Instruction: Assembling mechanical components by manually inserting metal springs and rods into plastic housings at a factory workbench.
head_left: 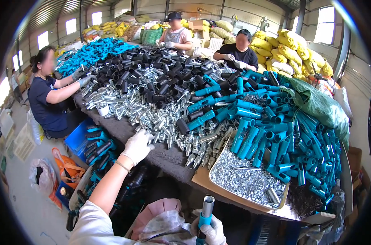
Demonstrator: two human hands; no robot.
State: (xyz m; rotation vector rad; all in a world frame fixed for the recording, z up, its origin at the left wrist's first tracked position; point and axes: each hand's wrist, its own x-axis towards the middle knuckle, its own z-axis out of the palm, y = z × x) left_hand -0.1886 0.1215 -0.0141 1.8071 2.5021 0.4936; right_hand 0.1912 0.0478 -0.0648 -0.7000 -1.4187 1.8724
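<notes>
My right hand [215, 233], in a white glove, is wrapped round a teal tube [205, 220] low in the view. The tube stands upright, and a hollow silver metal sleeve [208, 206] sticks out of its top. My left hand [137, 148], also gloved, reaches out over the near edge of the table. Its fingers are bent and a little apart, close to a heap of silver metal fittings [165, 130]; nothing shows between them. To the right lie many teal tubes with cut-out slots [251, 141], some with springs among them.
A shallow tray [212, 179] of small silver pieces sits at the table's near right. Black sleeves [161, 77] and more teal parts [95, 53] cover the far side. Three people work around the table. A blue crate [80, 134] and an orange bag [67, 165] stand at the left.
</notes>
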